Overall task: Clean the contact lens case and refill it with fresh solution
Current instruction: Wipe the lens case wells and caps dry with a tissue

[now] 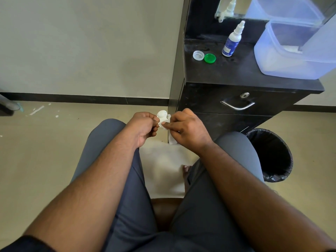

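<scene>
Between my knees I hold the white contact lens case (162,115); my left hand (143,127) pinches its near end. My right hand (187,129) holds a white tissue (171,138) and presses it with the forefinger against the case. One round well of the case sticks up above my fingers; the other is hidden under the tissue and fingers. On the black cabinet top (236,73) lie the two caps, one clear-white (198,55) and one green (210,58), beside a solution bottle (231,42) with a white nozzle.
A large translucent plastic container (298,50) fills the right of the cabinet top. The cabinet has a drawer with a metal handle (237,105). A black lined bin (272,153) stands by my right knee. A white cloth (163,170) lies on the floor between my legs.
</scene>
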Available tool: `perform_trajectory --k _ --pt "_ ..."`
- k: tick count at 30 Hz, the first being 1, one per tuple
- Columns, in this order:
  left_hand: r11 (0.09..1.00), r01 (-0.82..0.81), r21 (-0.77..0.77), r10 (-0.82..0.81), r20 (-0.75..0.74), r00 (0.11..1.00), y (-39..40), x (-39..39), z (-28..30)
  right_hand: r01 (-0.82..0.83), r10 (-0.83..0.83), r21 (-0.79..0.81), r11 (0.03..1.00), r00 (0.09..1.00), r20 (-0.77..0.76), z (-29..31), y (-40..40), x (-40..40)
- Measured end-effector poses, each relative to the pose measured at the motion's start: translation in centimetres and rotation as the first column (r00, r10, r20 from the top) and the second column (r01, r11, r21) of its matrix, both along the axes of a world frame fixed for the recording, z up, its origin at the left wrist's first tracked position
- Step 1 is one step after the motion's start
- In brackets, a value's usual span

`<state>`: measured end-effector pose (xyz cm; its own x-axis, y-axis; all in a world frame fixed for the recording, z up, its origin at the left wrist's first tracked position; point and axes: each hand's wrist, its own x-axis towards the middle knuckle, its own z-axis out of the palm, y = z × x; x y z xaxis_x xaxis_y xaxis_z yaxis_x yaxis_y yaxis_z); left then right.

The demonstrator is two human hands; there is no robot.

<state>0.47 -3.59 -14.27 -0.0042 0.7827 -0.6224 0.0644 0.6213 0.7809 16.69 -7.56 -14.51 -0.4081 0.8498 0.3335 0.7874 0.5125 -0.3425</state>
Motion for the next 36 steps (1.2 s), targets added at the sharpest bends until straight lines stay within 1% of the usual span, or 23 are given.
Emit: perform_trajectory --k 2,3,7,11,15,19,22,25,26,29,33,36 --pt "1.000 0.011 0.013 -0.011 -0.004 1.000 -0.1 0.2 0.0 0.026 -0.026 0.003 1.000 1.000 -0.015 0.1 0.2 0.5" --pt "0.999 0.028 0.017 -0.028 -0.014 1.000 -0.2 0.3 0.0 0.014 -0.014 -0.002 1.000 1.000 -0.011 0.1 0.1 0.4" --pt "0.994 0.102 0.024 -0.100 -0.069 0.993 -0.7 0.4 -0.3 -0.085 0.088 -0.074 0.994 0.996 0.032 0.1 -0.6 -0.5" --pt "0.990 0.139 0.032 -0.135 -0.091 0.987 -0.3 0.1 -0.1 -0.031 0.027 -0.153 0.988 0.999 -0.030 0.3 -0.2 0.0" --pt "0.978 0.210 0.003 -0.209 -0.105 0.972 -0.4 0.0 0.0 -0.109 0.107 -0.166 0.980 0.994 -0.021 0.4 -1.0 -0.5" --pt "0.980 0.197 -0.028 -0.198 -0.065 0.978 -0.6 0.2 0.3 -0.048 0.045 -0.136 0.990 0.999 -0.019 0.5 -0.7 -0.4" --pt "0.976 0.214 -0.050 -0.217 -0.053 0.975 -0.9 0.3 0.4 -0.111 0.111 -0.153 0.982 0.994 -0.006 0.6 -1.1 -1.0" --pt "0.980 0.190 -0.061 -0.190 -0.010 0.982 -1.1 0.5 0.6 -0.038 0.034 -0.151 0.988 0.999 -0.024 0.7 -0.8 -0.7" --pt "0.981 0.182 -0.061 -0.183 -0.007 0.983 -1.1 0.5 0.7 -0.035 0.032 -0.153 0.988 0.999 -0.023 0.7 -0.7 -0.6" --pt "0.982 0.182 -0.055 -0.183 -0.028 0.983 -1.1 0.4 0.7 -0.119 0.120 -0.163 0.979 0.993 -0.008 0.8 -0.9 -1.0" --pt "0.985 0.161 -0.059 -0.162 -0.011 0.987 -0.9 0.3 0.6 -0.062 0.050 -0.162 0.985 0.996 -0.076 0.8 -0.9 -0.8" --pt "0.985 0.164 -0.055 -0.165 -0.014 0.986 -0.8 0.2 0.5 -0.084 0.074 -0.149 0.985 0.995 -0.072 0.8 -0.9 -0.9"
